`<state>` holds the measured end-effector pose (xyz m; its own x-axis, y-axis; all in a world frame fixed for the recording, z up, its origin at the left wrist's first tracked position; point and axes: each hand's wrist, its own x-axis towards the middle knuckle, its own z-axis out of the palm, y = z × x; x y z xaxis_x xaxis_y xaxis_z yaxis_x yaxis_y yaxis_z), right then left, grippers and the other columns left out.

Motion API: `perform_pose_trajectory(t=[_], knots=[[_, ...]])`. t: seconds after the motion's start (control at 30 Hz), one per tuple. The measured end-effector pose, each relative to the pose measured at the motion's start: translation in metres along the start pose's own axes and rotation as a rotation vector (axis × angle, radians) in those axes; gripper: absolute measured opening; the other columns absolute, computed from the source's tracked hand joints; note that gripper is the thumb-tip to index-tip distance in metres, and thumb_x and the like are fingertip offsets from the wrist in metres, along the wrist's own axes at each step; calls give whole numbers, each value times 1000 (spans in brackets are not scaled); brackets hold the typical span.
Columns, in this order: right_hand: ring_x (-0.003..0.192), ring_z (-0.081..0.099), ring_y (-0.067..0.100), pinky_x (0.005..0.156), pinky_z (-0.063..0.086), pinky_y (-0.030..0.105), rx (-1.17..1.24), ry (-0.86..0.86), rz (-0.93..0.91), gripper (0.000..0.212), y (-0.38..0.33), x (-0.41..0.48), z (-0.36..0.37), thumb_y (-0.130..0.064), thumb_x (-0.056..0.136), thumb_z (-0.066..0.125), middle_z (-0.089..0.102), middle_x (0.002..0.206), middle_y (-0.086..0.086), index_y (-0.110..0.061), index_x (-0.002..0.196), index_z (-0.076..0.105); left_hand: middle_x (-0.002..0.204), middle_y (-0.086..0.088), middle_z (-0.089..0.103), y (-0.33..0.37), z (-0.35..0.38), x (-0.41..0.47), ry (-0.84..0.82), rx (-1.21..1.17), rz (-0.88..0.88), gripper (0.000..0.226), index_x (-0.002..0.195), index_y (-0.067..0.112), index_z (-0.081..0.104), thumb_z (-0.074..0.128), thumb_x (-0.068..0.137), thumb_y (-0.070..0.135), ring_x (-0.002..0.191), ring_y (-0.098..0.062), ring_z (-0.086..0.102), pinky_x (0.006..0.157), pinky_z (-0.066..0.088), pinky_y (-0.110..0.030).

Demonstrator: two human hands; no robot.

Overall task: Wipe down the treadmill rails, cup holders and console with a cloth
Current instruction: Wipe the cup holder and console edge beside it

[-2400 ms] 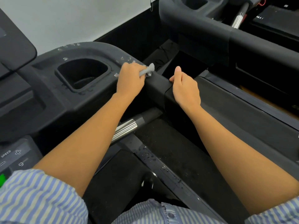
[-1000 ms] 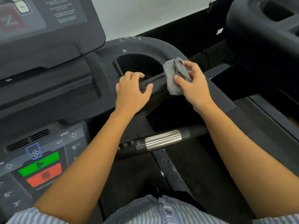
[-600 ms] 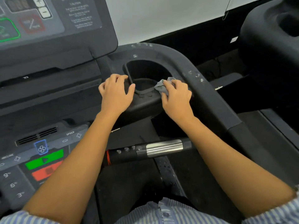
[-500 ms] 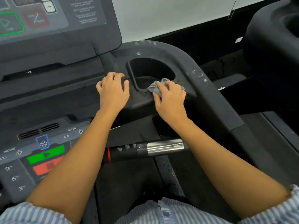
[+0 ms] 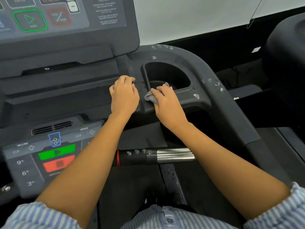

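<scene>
- A person's right hand [image 5: 166, 103] gripped a crumpled grey cloth [image 5: 151, 98], fingers curled over it, and pressed it against the near-left rim of the treadmill's cup holder [image 5: 184, 94].
- Part of the cloth poked out past the fingertips toward the dark well of the holder; the rest bunched under the palm on the moulded black lip.
- The left hand [image 5: 123, 95] rested just beside the right on the ledge to the left of the holder, fingers loosely bent, knuckles up, grasping nothing.
- The two hands sat close together but did not touch.
- Pale droplets [image 5: 196, 96] dotted the curved black rail [image 5: 219, 100] that swept around the holder's far and right sides (more specks showed along its top bend).
- The console [image 5: 66, 19] rose behind the left hand, its screen showing a green-outlined button and a red-outlined one; the printed text was too blurred to read.
- Below the left forearm lay the control panel [image 5: 56, 152], with a green bar above a red one, a fan symbol, and marks for incline and speed.
- A short handlebar [image 5: 173, 155] with a polished metal sleeve ran between the forearms, drops on its black section.
- Blue-and-white striped sleeves [image 5: 280, 209] were rolled above both elbows.
- A second dark machine [image 5: 283, 47] stood at right, before a pale wall [image 5: 198, 17].
</scene>
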<state>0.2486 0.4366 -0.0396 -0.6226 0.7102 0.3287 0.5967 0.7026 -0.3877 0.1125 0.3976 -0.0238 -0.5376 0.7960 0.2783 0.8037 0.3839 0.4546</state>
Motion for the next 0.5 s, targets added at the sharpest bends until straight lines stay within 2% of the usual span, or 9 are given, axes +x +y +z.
perform_pose_trajectory(t=[0.2, 0.3, 0.37, 0.43, 0.5], knots=[[116, 53, 35, 106, 35, 43, 13, -153, -140, 34, -4, 3, -8, -5, 87, 57, 59, 120, 22, 3, 121, 58, 126, -5, 50, -2, 1, 0, 6, -24, 2, 30, 121, 11, 54, 39, 96, 14, 120, -19, 44, 106, 24, -36], [130, 41, 31, 114, 20, 33, 14, -147, -88, 38, 9, -5, -16, -8, 91, 53, 50, 135, 17, -4, 130, 52, 125, -5, 50, -3, 1, 1, 6, -38, -2, 29, 121, 11, 54, 39, 96, 14, 120, -19, 44, 106, 24, -36], [134, 36, 29, 115, 15, 29, 29, -109, -17, 41, 12, -6, -17, -8, 93, 51, 46, 139, 15, -6, 134, 48, 125, -4, 50, -2, 0, 1, 6, -46, -6, 29, 121, 11, 54, 39, 96, 14, 121, -18, 44, 107, 24, -36], [135, 34, 30, 117, 21, 34, 34, -99, 52, 42, 5, -6, -12, -7, 93, 50, 44, 140, 16, -5, 135, 46, 125, -5, 50, -1, 0, 0, 8, -51, -8, 29, 121, 11, 54, 39, 96, 14, 121, -18, 44, 107, 24, -36], [133, 38, 33, 115, 28, 38, 47, -100, 43, 42, -4, -6, -9, -3, 91, 51, 46, 137, 19, -2, 134, 47, 125, -5, 51, -2, 1, 0, 12, -56, -6, 29, 120, 11, 54, 39, 96, 14, 121, -18, 44, 107, 24, -37]])
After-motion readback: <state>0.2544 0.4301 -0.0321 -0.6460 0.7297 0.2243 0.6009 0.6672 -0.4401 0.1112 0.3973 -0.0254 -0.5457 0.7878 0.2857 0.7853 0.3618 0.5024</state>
